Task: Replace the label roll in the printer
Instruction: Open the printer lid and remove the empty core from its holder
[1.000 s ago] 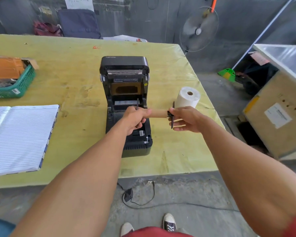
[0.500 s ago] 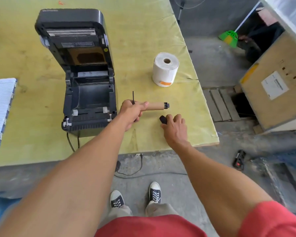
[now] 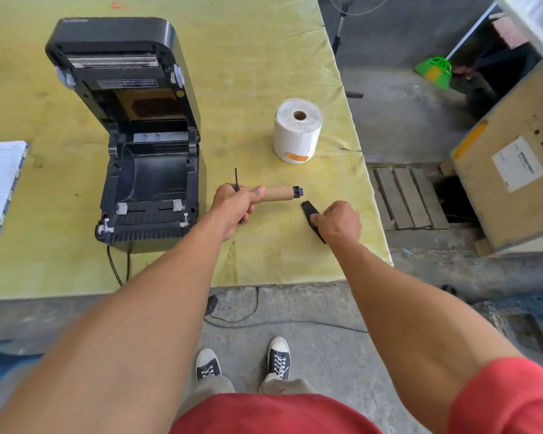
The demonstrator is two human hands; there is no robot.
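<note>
Printer (image 3: pixel 145 170) stands open on the yellow-covered table (image 3: pixel 264 57), lid tipped back, roll bay empty. Empty cardboard core (image 3: pixel 278 193) is gripped at one end in the left hand (image 3: pixel 232 208), held level just above the table to the right of the printer; the black spindle tip (image 3: pixel 298 191) shows at its free end, and a thin black flange edge (image 3: pixel 236 180) stands up behind the knuckles. A flat black end guide (image 3: pixel 311 214) lies on the table, pressed or pinched under the closed right hand (image 3: pixel 339 222); whether it is lifted cannot be told. The fresh label roll (image 3: pixel 297 130) stands on end, well apart behind both hands.

Judged step: core to be slid off the spindle. Spindle should be held steady, core drawn straight along its axis, not twisted. End guide is best kept within reach, clear of the table edge near the right hand.
</note>
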